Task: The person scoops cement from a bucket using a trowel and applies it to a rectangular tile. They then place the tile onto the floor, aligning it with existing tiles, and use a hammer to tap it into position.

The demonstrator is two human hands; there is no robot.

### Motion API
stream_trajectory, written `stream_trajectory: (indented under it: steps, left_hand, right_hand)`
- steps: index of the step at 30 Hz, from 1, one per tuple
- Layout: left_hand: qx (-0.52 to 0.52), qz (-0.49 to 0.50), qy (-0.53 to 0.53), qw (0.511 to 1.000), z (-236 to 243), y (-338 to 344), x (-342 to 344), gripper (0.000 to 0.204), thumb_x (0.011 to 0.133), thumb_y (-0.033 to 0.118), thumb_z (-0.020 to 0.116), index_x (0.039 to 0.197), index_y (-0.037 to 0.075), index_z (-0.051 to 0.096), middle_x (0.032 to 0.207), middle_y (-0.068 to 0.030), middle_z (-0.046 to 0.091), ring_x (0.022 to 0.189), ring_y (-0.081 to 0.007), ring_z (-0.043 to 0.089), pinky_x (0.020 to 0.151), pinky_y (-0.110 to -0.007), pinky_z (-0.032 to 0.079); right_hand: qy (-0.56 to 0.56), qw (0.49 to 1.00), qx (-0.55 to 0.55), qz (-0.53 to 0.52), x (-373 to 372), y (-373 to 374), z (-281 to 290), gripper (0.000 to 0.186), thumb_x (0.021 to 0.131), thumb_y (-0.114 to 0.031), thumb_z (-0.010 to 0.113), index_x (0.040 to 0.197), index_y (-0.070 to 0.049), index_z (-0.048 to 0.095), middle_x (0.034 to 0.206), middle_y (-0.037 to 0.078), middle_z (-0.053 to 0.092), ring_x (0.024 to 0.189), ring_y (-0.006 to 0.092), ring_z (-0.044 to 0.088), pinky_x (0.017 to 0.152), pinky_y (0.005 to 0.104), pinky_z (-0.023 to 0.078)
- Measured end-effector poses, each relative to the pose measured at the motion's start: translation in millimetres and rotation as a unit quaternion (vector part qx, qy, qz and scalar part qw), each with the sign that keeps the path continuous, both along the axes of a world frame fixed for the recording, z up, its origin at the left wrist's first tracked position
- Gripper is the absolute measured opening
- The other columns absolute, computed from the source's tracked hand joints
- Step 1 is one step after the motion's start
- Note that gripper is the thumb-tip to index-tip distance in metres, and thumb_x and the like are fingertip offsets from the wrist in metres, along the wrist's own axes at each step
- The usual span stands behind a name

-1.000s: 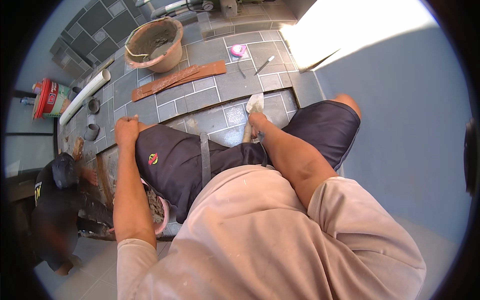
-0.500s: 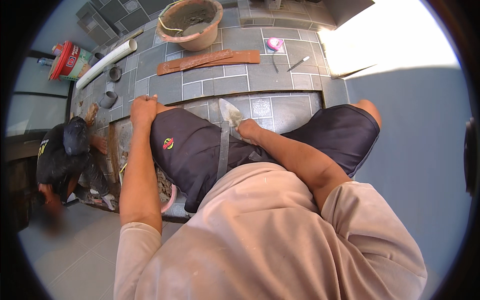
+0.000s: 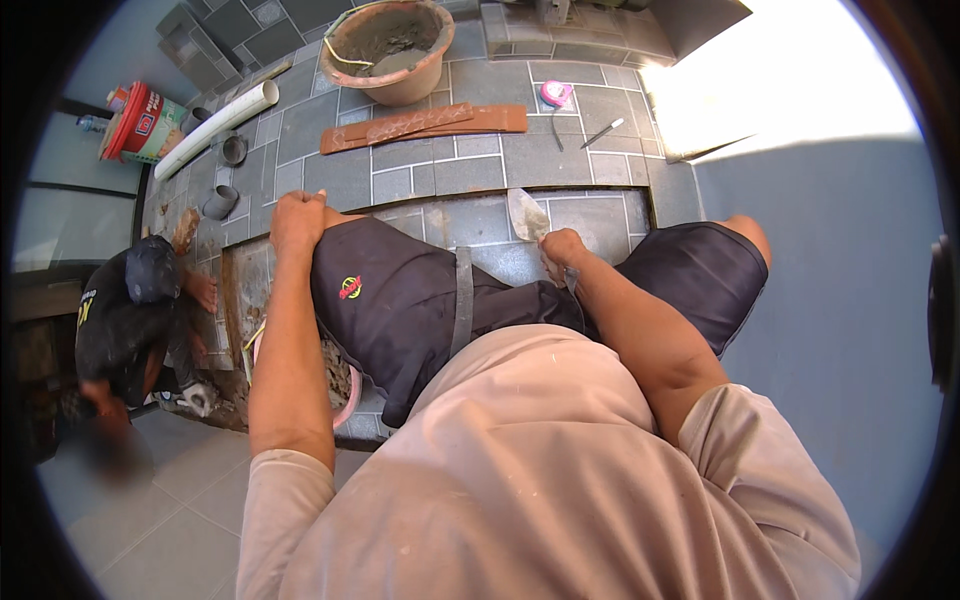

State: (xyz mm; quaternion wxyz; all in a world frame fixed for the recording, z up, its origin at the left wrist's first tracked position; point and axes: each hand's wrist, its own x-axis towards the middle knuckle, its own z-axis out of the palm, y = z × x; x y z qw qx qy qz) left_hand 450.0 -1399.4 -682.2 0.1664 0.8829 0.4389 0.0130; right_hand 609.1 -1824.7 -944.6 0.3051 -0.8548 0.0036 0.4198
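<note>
Hands: 2, both the wearer's.
Right hand (image 3: 563,245): fingers closed around the handle of 1 trowel.
Trowel (image 3: 527,215): 1, blade pointing forward and slightly left of the right hand, over recessed tiles (image 3: 480,222); contact with them cannot be told.
Left hand (image 3: 298,222): on the left knee, fingers loosely curled; cannot tell whether it grips anything.
Mortar tub (image 3: 408,88): 1, orange-brown, grey mix inside, well ahead of and between the hands.
Brown strips (image 3: 480,120): 2, overlapping, ahead of the hands, nearer than the tub.
Tape measure (image 3: 555,94): 1, pink, well ahead of the right hand.
Marker (image 3: 602,133): 1, white-ended, ahead and right of the right hand.
White pipe (image 3: 218,130): 1, ahead and left of the left hand.
Grey fittings (image 3: 221,203): 2 clearly seen, left of the left hand; 1 more partly hidden behind the pipe.
Co-worker (image 3: 125,310): 1, crouching, well left of the left hand.
</note>
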Motion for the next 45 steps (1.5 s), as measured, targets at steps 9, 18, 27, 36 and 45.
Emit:
stream_trajectory:
  steps: [9, 18, 27, 36, 45]
  left_hand:
    - [0.01, 0.013, -0.002, 1.0, -5.0, 11.6, -18.0, 0.041, 0.091, 0.044, 0.069, 0.107, 0.007, 0.078, 0.113, -0.02, 0.075, 0.11, -0.0386, 0.07, 0.095, -0.048, 0.053]
    - [0.022, -0.029, -0.017, 0.999, -5.7, 1.9, 3.5, 0.042, 0.09, 0.043, 0.07, 0.106, 0.005, 0.078, 0.109, -0.0211, 0.076, 0.107, -0.0375, 0.071, 0.093, -0.047, 0.053]
    - [0.012, -0.047, -0.031, 0.998, -2.1, -19.2, 29.9, 0.043, 0.09, 0.043, 0.069, 0.108, 0.005, 0.078, 0.11, -0.0216, 0.075, 0.108, -0.0391, 0.071, 0.094, -0.047, 0.053]
    - [0.018, -0.029, -0.027, 0.999, -2.1, -13.0, 13.7, 0.041, 0.091, 0.042, 0.069, 0.107, 0.005, 0.078, 0.109, -0.0207, 0.076, 0.105, -0.0385, 0.071, 0.092, -0.048, 0.054]
    - [0.067, -0.009, -0.178, 0.982, -6.4, -6.3, 0.2, 0.033, 0.097, 0.036, 0.065, 0.097, 0.004, 0.072, 0.097, -0.0209, 0.075, 0.096, -0.0425, 0.07, 0.084, -0.051, 0.053]
  right_hand:
    - [0.046, 0.799, 0.128, -0.585, 5.9, 7.2, 88.9, 0.033, 0.102, -0.015, 0.055, 0.13, 0.002, 0.055, 0.113, 0.026, 0.069, 0.09, 0.04, 0.072, 0.062, 0.0527, 0.056]
    - [-0.171, 0.934, -0.217, 0.227, 5.6, -21.4, 107.6, 0.043, 0.092, -0.015, 0.069, 0.129, 0.006, 0.059, 0.123, 0.023, 0.069, 0.103, 0.0381, 0.072, 0.081, 0.0478, 0.062]
    - [-0.22, 0.918, -0.328, 0.036, 33.8, -53.8, 49.1, 0.045, 0.08, -0.048, 0.085, 0.103, -0.009, 0.08, 0.11, 0.009, 0.078, 0.102, 0.0236, 0.076, 0.083, 0.0321, 0.06]
    - [0.044, 0.804, 0.122, -0.581, 17.9, -13.0, 130.4, 0.037, 0.097, -0.027, 0.068, 0.125, -0.005, 0.058, 0.096, 0.014, 0.066, 0.081, 0.027, 0.067, 0.064, 0.0387, 0.057]
    - [-0.152, 0.812, 0.395, -0.401, 2.0, -16.5, 292.9, 0.018, 0.1, -0.015, 0.052, 0.111, -0.002, 0.049, 0.089, 0.01, 0.054, 0.067, 0.0187, 0.057, 0.052, 0.0343, 0.051]
